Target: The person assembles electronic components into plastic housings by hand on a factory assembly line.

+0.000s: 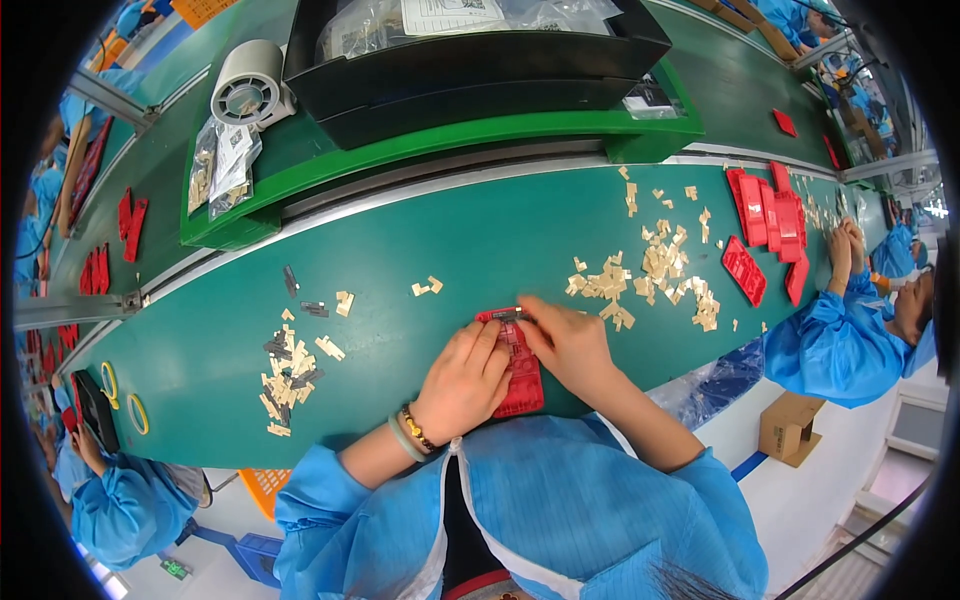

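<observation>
L hand (463, 382): flat on red plastic tray (520, 368), fingers together, pressing it down.
R hand (568, 340): fingertips pinched at tray's top edge.
Tray: on green belt (420, 250), just below chest.
Nearby: beige pcs pile (288, 378) to L, more beige pcs (655, 268) to R.

Two small clear plastic bags (225, 165) lie on the green shelf at the far left, each with a white printed label, beside a white round fan. Behind them, a black bin (470, 60) holds larger clear bags (450, 20) carrying a white paper label. Another small bagged item (648, 98) sits at the bin's right. A brown cardboard box (790, 428) stands on the floor, lower right.
</observation>
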Tool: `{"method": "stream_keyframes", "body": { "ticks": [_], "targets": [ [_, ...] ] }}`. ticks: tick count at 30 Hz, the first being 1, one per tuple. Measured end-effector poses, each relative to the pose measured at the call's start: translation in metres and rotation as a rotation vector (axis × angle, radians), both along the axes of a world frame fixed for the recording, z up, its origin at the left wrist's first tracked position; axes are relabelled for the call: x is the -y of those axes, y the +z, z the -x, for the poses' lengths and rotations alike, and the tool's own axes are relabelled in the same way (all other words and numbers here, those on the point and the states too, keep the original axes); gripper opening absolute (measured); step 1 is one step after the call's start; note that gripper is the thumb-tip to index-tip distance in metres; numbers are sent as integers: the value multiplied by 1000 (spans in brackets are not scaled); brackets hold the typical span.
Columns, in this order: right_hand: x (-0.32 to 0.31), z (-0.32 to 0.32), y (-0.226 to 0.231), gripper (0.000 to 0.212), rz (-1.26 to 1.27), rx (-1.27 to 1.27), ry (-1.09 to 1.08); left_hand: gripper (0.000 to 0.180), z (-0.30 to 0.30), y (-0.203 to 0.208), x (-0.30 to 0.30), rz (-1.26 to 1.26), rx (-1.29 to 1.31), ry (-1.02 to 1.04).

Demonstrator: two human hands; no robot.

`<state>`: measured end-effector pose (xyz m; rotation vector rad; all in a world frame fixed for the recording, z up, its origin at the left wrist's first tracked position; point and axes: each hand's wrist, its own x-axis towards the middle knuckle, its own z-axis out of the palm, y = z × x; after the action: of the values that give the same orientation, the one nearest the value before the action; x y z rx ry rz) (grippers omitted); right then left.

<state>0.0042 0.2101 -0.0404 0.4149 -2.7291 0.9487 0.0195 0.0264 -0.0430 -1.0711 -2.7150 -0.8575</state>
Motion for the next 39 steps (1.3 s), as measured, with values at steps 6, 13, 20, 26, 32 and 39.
{"method": "stream_keyframes", "body": {
  "ticks": [6, 13, 20, 26, 32, 39],
  "targets": [
    [-11, -2, -1, 20, -198, -114, 147, 40, 2, 2, -4, 14, -53, 16],
    [-29, -11, -3, 25, -227, -112, 159, 38, 7, 2, -17, 58, -128, 61],
    [-39, -32, 8, 34, -112, -108, 331, 43, 13, 1, -29, 217, -164, 80],
    [-35, -31, 8, 34, -118, -102, 359, 49, 7, -3, -32, 344, -247, 87],
    [-175, -3, 1, 47, -171, -160, -261, 59, -2, 28, -6, 233, -33, -24],
    [-353, -23, -5, 66, -582, 73, -554, 41, -2, 7, 24, 241, -388, -426]
  ]
}}
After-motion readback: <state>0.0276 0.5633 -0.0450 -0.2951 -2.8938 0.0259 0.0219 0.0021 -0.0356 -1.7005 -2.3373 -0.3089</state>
